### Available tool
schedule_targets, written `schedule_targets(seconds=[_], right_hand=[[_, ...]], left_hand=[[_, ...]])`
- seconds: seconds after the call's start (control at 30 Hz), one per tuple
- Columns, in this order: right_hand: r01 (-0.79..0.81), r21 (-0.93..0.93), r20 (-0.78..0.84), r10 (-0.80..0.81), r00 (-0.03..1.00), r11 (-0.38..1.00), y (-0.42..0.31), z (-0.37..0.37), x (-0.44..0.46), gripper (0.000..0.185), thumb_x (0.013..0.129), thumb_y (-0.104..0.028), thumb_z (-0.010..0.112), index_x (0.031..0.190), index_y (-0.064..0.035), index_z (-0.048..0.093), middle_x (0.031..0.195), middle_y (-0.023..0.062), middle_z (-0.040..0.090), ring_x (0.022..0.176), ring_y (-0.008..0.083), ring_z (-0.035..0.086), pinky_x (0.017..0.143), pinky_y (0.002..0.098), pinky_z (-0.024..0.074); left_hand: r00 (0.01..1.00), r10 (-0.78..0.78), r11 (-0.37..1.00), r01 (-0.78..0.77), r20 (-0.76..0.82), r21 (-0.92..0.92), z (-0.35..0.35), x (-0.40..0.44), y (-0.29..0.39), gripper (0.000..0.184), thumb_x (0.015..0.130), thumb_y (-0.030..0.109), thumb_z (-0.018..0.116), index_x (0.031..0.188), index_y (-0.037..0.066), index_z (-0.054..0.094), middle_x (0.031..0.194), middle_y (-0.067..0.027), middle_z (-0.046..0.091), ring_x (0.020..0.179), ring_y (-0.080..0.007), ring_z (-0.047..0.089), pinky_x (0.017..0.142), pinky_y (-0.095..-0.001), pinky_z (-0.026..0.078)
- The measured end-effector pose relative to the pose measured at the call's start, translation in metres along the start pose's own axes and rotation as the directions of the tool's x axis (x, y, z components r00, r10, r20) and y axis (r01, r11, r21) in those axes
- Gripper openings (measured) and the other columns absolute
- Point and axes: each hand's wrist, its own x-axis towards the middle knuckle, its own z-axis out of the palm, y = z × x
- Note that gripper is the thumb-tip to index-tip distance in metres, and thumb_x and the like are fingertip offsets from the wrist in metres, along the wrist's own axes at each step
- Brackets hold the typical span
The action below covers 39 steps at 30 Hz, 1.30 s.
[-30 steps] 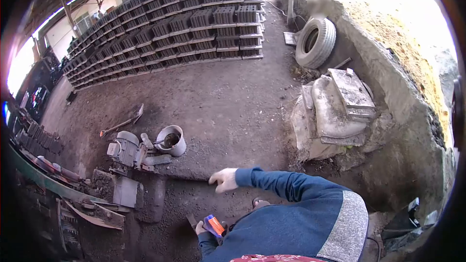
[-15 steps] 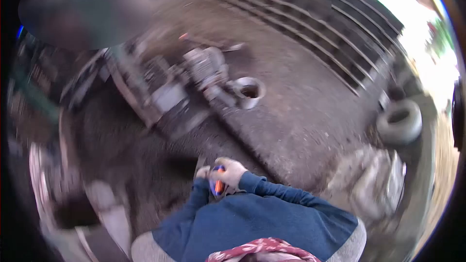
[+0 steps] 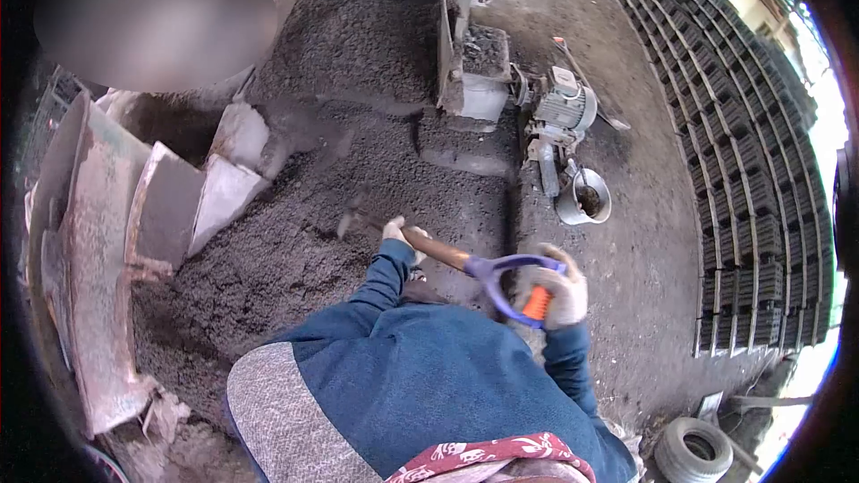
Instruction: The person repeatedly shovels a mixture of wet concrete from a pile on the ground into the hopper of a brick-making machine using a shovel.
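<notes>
A shovel (image 3: 438, 249) with a wooden shaft and a purple D-shaped handle lies across the front of my body. My left hand (image 3: 404, 237), in a pale glove, is closed round the lower shaft. At the other end my right hand (image 3: 565, 293), also gloved, grips the orange bar of the handle. The shovel's head, partly blurred, points left over a heap of dark, crumbly material (image 3: 268, 259); how far it is sunk in, I cannot tell.
Left stand rusty metal hopper walls (image 3: 107, 241). An electric motor (image 3: 565, 109) and a white bucket (image 3: 583, 200) sit ahead to the right, with a long-handled tool (image 3: 582, 76) behind. Racks of dark blocks (image 3: 743, 215) line the right; a tyre (image 3: 693, 450) lies lower right.
My view has turned left, toward the heap and hopper. Both hands, close together before, are now apart along the shovel, which has swung from pointing away to lying crosswise.
</notes>
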Motion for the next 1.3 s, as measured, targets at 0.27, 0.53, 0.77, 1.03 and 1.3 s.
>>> schedule_targets(seconds=[0.27,0.53,0.77,1.03,1.3], right_hand=[[0.018,-0.651,-0.199,-0.193,0.961,0.759,0.088,-0.177,-0.010,0.056,0.081,-0.004,0.061,0.135,-0.0005,0.046,0.091,0.0100,0.064,0.069,0.0157,0.062,0.061,0.0289,0.0528],[0.555,-0.832,0.551,-0.099,0.829,0.022,0.146,-0.146,-0.069,0.049,0.065,-0.017,0.075,0.111,-0.0178,0.060,0.132,0.0211,0.049,0.121,0.0429,0.048,0.099,0.0517,0.0396],[0.263,-0.640,0.225,-0.152,0.963,0.722,0.202,-0.170,-0.056,0.022,0.066,0.002,0.074,0.084,-0.0055,0.064,0.095,0.0109,0.068,0.095,0.0220,0.066,0.087,0.0337,0.0503],[-0.329,-0.575,-0.653,-0.177,0.737,0.749,0.194,-0.321,-0.061,0.023,0.072,0.007,0.058,0.094,0.0027,0.065,0.082,0.0070,0.065,0.067,0.0152,0.060,0.061,0.0283,0.0500],[-0.543,-0.551,-0.307,0.451,0.838,0.634,0.268,-0.181,0.074,0.024,0.076,-0.006,0.069,0.098,0.0027,0.068,0.088,0.0071,0.070,0.077,0.0158,0.064,0.073,0.0298,0.0524]], left_hand=[[0.912,0.400,0.905,-0.409,-0.091,-0.119,-0.085,-0.011,0.024,0.026,0.089,0.033,0.058,0.080,0.014,0.042,0.062,-0.0052,0.047,0.048,-0.0255,0.045,0.055,-0.0498,0.045],[0.679,0.565,0.824,-0.486,-0.469,0.290,-0.177,-0.051,0.090,0.027,0.089,0.032,0.060,0.086,0.010,0.044,0.061,-0.0051,0.046,0.047,-0.0239,0.047,0.044,-0.0434,0.045],[0.798,0.476,0.879,-0.449,-0.370,0.163,-0.191,-0.025,0.024,0.022,0.091,0.028,0.057,0.086,0.012,0.044,0.063,-0.0048,0.045,0.048,-0.0245,0.049,0.048,-0.0455,0.050],[0.908,-0.274,0.952,0.209,-0.317,-0.225,-0.166,0.107,-0.216,0.031,0.085,0.036,0.064,0.074,0.012,0.049,0.054,-0.0113,0.049,0.052,-0.0338,0.054,0.065,-0.0588,0.051],[0.954,-0.089,0.996,0.083,-0.286,-0.033,-0.278,0.161,-0.121,0.037,0.089,0.041,0.055,0.073,0.009,0.048,0.063,-0.0117,0.049,0.061,-0.0324,0.054,0.066,-0.0518,0.049]])
